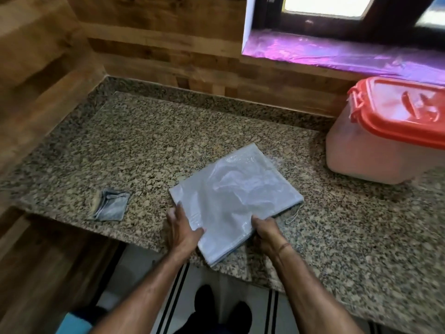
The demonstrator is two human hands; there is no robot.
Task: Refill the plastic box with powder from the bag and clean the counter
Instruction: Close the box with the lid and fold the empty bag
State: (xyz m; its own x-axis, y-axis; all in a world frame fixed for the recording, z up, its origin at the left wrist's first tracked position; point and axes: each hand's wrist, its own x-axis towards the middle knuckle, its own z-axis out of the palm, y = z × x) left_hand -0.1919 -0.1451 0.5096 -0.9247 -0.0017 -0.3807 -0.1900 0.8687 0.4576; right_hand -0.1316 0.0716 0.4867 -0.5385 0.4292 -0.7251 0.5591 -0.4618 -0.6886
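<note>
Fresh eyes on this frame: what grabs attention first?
The folded, flat white bag at the centre of the granite counter, with the left hand and right hand on its near edge. Next, the plastic box with its red lid on, far right. A small folded cloth lies to the left.

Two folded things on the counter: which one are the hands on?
The large folded white bag, held at its near edge by both hands; the small folded grey cloth lies untouched to its left.

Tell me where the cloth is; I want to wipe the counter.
The folded cloth lies near the counter's front edge, left of the flattened bag.
</note>
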